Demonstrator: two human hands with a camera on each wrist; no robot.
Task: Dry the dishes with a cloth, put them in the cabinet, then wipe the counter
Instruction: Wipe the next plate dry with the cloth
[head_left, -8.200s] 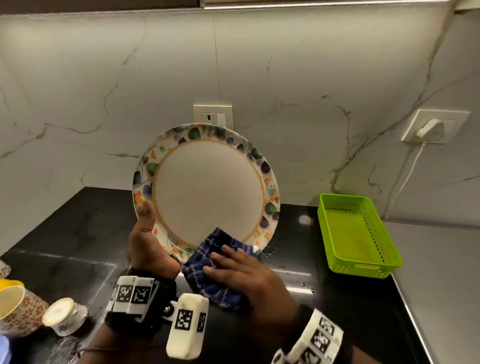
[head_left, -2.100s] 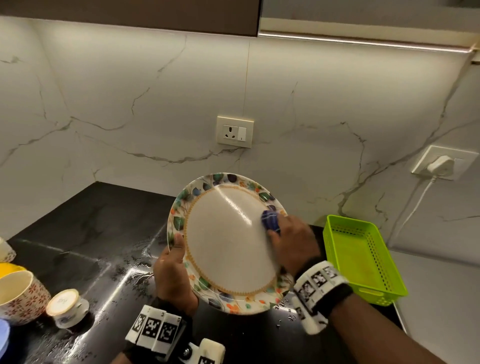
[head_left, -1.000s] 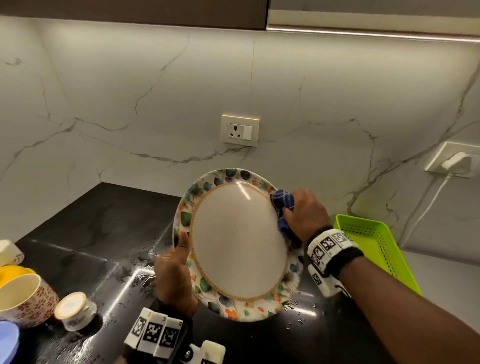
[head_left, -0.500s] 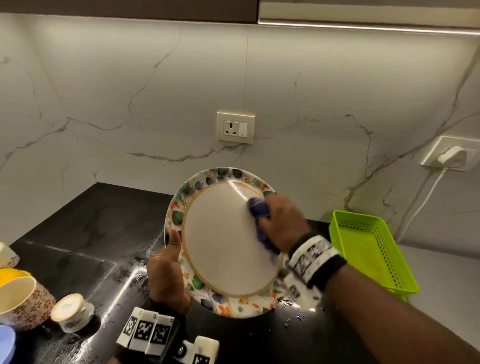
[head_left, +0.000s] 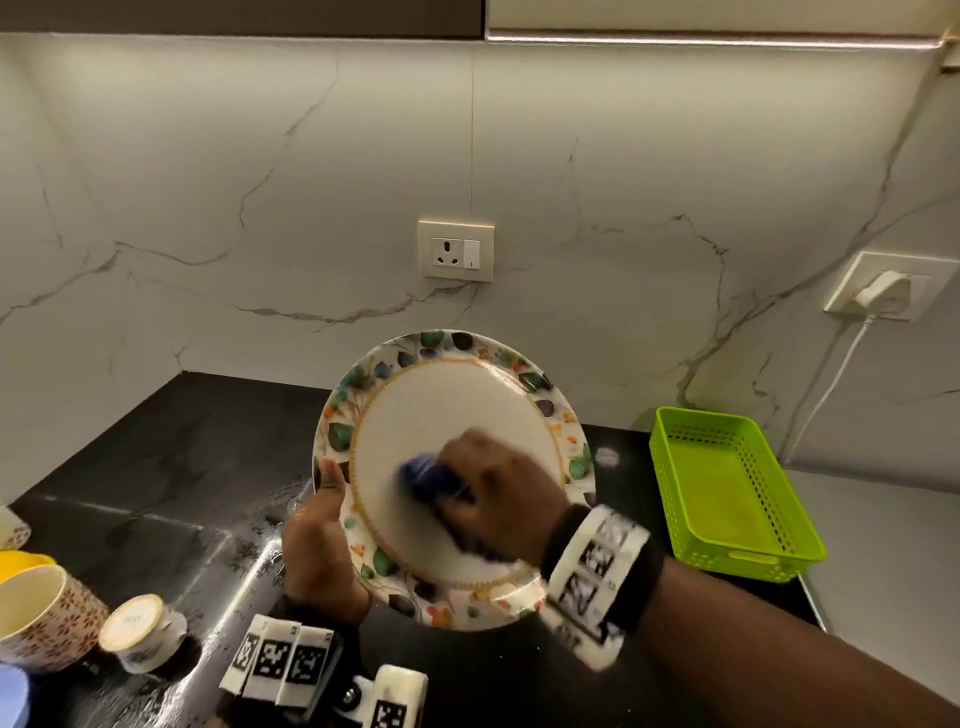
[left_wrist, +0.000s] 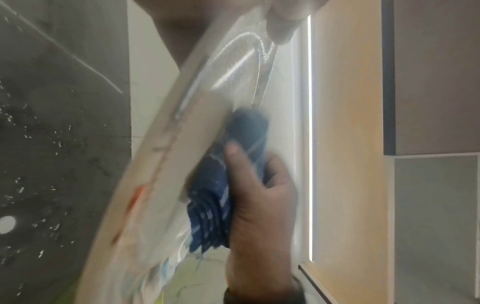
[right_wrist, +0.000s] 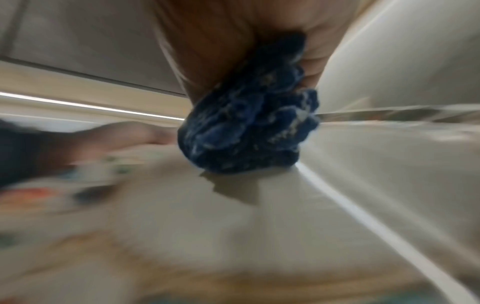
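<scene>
Gripping the plate (head_left: 441, 415) by its left rim, the left hand (head_left: 317, 545) has its thumb laid up over the leaf-patterned border and its fingers curled behind, holding the plate tilted on edge above the dark bench (head_left: 156, 493). The right hand (head_left: 498, 493) is bunched around a blue checked cloth (head_left: 428, 475), fingers curled over the wad, and presses it against the plain white centre of the plate, a little below and left of the middle; this hand and the cloth are blurred. From the left wrist view the cloth (left_wrist: 228, 185) sits squeezed between the right hand (left_wrist: 259, 216) and the face of the plate (left_wrist: 166, 164), with the thumb lying across the fabric. The right wrist view shows the crumpled cloth (right_wrist: 249, 127) touching the plate (right_wrist: 233, 226) and casting a small shadow on it. Water droplets speckle the bench below and left of the plate. At the left edge stand a cream mug with a red flower print (head_left: 47, 618), a small white cup lying on its side (head_left: 143, 631) just beside it, and parts of a yellow and a blue dish. A lime-green perforated basket (head_left: 727, 483) stands on the bench to the right, apart from the plate. On the marble wall behind are a socket (head_left: 456, 250) and, further right, a plugged-in white charger (head_left: 883, 288).
</scene>
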